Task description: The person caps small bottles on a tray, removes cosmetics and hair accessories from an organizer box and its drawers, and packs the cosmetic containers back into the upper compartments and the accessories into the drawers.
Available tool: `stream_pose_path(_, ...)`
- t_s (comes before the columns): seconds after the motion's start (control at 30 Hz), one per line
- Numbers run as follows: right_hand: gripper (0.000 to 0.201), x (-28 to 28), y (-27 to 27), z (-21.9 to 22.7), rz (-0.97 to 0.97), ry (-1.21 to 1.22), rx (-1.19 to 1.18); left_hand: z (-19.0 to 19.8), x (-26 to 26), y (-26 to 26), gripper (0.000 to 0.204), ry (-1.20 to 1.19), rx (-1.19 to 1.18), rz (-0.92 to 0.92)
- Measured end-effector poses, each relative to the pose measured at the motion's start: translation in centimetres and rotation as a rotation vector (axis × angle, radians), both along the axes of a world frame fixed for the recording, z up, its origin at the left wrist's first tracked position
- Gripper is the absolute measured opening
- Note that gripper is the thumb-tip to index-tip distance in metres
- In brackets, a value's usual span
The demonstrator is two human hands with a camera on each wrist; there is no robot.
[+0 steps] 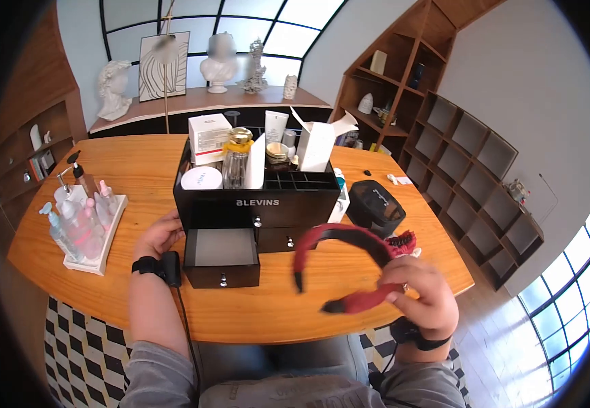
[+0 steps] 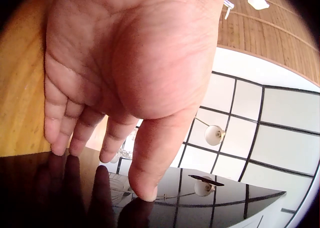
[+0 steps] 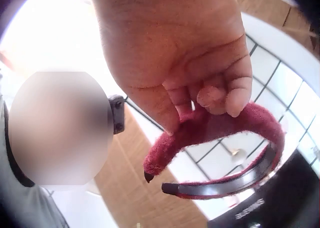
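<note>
My right hand pinches a fuzzy dark red headband in the air, to the right of an open drawer. In the right wrist view the headband hangs from the thumb and fingers of that hand, its two black tips close together. The drawer belongs to a black organizer marked BLEVINS; its grey-lined inside holds nothing visible. My left hand touches the organizer's left side, and the left wrist view shows straight fingertips of that hand against the glossy black side.
Bottles, boxes and jars stand on top of the organizer. A white tray of pump bottles sits at the left. On the right are a black mesh case, a red hair accessory partly behind my right hand, and small items farther back.
</note>
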State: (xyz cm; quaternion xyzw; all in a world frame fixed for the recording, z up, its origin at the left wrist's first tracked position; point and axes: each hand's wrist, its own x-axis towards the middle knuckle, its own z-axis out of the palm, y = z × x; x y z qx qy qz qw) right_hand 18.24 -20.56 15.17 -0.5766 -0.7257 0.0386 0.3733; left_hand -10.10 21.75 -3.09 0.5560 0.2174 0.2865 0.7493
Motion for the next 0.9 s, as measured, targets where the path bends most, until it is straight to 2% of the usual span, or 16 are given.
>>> stream_pose_path(0.07, 0.021, -1.8, 2.5, 1.4, 0.186, -0.019, -0.021, 0.7, 0.0, -0.7, 0.037, 0.044, -0.028, 0.035)
stream_pose_path(0.13, 0.020, -3.5, 4.8, 2.2, 0.292, -0.130, 0.013, -0.6, -0.4, 0.6, 0.037, 0.021, 0.014, -0.010)
stream_pose_path(0.27, 0.022, -5.6, 7.3, 1.8, 0.370, -0.172, -0.026, -0.6, -0.4, 0.9, 0.039, 0.048, 0.013, -0.008)
stream_pose_path(0.33, 0.022, -5.2, 8.1, 0.8, 0.382, -0.175, -0.040, -0.8, -0.3, 1.2, 0.040, 0.020, -0.019, -0.044)
stream_pose_path(0.43, 0.019, -3.5, 8.3, -0.1, 0.290, -0.203, -0.127, 0.1, -0.1, 0.6, 0.040, 0.012, -0.029, -0.024)
stream_pose_path(0.47, 0.019, -3.2, 8.3, 0.1, 0.296, -0.207, -0.132, -0.1, -0.1, 0.6, 0.039, -0.012, -0.042, -0.037)
stream_pose_path(0.53, 0.018, -3.0, 8.1, 0.5, 0.155, -0.226, -0.166, -0.4, 0.2, 0.7, 0.039, -0.008, -0.054, -0.007)
stream_pose_path(0.67, 0.012, -3.5, 9.2, 1.4, 0.127, -0.211, -0.145, -0.7, 0.3, 0.9, 0.038, 0.003, -0.077, 0.019)
stream_pose_path(0.73, 0.014, -2.8, 10.5, 0.8, 0.129, -0.175, -0.184, -0.4, 0.3, 0.7, 0.038, 0.005, -0.076, 0.022)
stream_pose_path(0.83, 0.016, -2.0, 13.5, -0.1, 0.222, 0.123, -0.495, -0.2, 0.2, 0.6, 0.039, 0.012, -0.073, 0.026)
stream_pose_path(0.9, 0.019, -1.5, 16.2, -2.8, 0.218, 0.166, -0.533, -0.2, 0.3, 0.5, 0.040, 0.022, -0.075, 0.022)
